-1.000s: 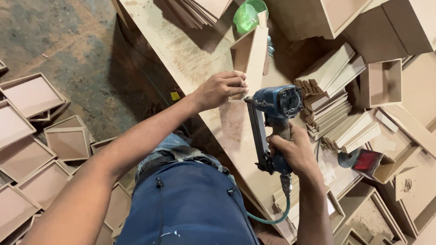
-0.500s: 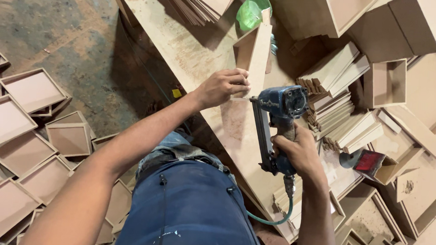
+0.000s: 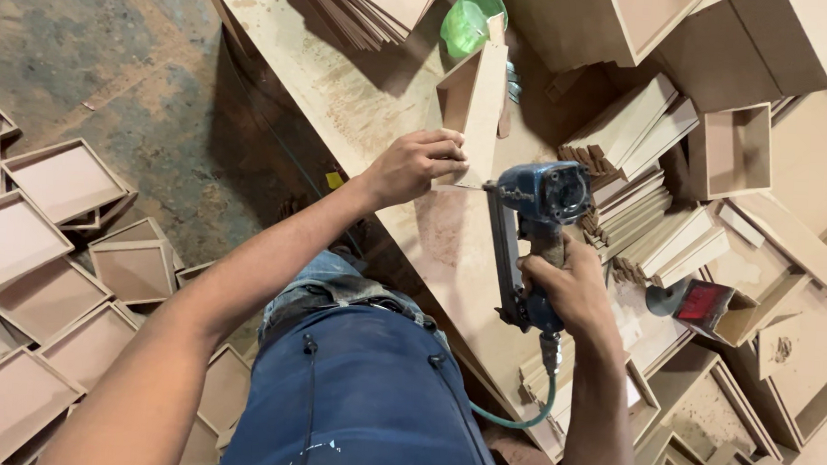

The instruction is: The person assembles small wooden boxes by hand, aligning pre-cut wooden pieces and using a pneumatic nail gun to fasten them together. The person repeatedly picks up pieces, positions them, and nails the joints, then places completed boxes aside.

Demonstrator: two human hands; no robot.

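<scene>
The left hand (image 3: 417,165) clamps the upright board piece (image 3: 477,104) near its lower edge; thin, stiff and light, it likely tips easily. Beside that grip, the right hand (image 3: 571,288) wraps the heavier nail gun (image 3: 531,239).

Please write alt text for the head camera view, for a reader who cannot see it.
Seen from above, a person's right hand holds a blue nail gun against an upright wooden board piece that the left hand steadies on a workbench. Stacked wooden strips lie to the right, and shallow wooden trays cover the floor at left.
</scene>
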